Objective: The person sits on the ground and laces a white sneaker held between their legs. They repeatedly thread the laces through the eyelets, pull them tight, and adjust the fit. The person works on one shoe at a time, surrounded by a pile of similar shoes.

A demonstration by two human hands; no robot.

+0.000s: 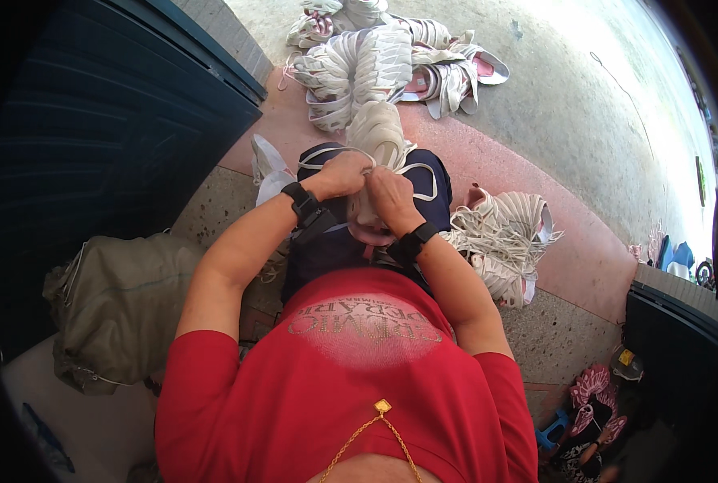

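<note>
A white shoe upper [376, 133] with a pinkish lining rests on my lap, over dark blue trousers. Across it, my left hand [346, 175] and my right hand [391, 197] nearly meet, fingers closed and pinching. A white shoelace [434, 184] loops out on both sides of the hands, and each hand grips part of it. My fingertips partly hide where the lace meets the upper. By my right knee lies a bundle of white shoe uppers [510, 225] with many loose laces. Another white piece [270, 165] sits beside my left knee.
Stacked white uppers [379, 60] lie on the ground ahead. A dark door [117, 121] stands at the left, above a full olive sack [129, 302]. At the lower right are another person's hand [606, 435], pink striped pieces [594, 386] and a blue stool [552, 431].
</note>
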